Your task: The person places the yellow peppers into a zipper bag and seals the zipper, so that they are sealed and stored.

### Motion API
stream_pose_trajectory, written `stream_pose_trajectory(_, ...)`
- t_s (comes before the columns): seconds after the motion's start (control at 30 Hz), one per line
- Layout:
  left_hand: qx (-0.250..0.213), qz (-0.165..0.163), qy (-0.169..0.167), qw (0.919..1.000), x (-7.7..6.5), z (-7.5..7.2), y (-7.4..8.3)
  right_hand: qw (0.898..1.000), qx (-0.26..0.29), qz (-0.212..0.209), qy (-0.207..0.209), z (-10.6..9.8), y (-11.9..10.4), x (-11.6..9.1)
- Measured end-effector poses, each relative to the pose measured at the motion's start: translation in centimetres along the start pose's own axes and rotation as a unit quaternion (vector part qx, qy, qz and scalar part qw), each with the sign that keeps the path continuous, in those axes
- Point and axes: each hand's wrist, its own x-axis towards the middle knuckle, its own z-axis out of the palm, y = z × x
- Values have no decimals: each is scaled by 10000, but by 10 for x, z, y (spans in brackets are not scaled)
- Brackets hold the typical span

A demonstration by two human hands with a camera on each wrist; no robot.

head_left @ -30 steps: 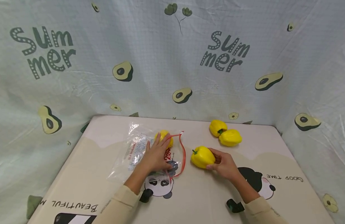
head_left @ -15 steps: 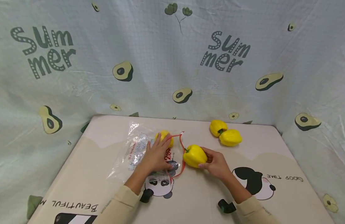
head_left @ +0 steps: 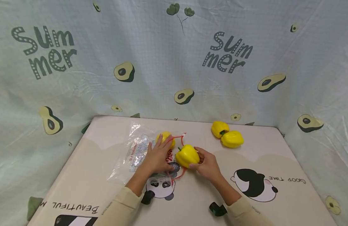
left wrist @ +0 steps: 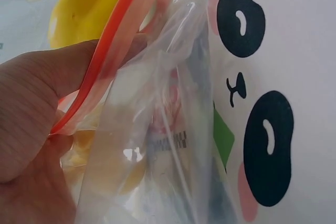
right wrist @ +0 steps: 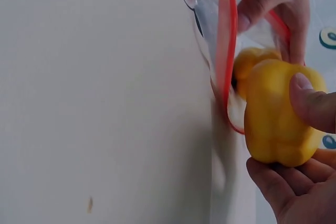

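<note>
A clear plastic bag (head_left: 121, 161) with a red-edged mouth lies on the table in the head view. My left hand (head_left: 157, 158) is at its mouth, fingers spread and fairly straight, with the thumb under the red edge in the left wrist view. Inside the bag sits one yellow bell pepper (right wrist: 252, 65), partly covered by the left fingers in the head view. At the bag's mouth my right hand (head_left: 208, 164) grips another yellow bell pepper (head_left: 187, 156), thumb on one side and fingers below, its green stem toward the bag.
Two more yellow bell peppers, one (head_left: 220, 129) touching the other (head_left: 232, 139), lie at the back right of the table (head_left: 191, 201). A printed curtain (head_left: 151, 47) hangs behind the table. A dark wrist device (head_left: 217, 208) sits by the right sleeve.
My right hand has carried its bell pepper leftward from beside the bag to over the red-edged mouth. The left hand has stayed in place.
</note>
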Motion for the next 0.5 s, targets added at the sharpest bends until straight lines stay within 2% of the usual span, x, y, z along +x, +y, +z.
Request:
stream_pose_trajectory(0.3, -36, -1, 18, 10000, 0, 0, 1, 9978, -374, -80, 533, 26, -14, 1)
stream_pose_trajectory(0.5, -185, 74, -35, 9998, -2, -1, 3, 9965, -482, -55, 683, 40, -18, 3)
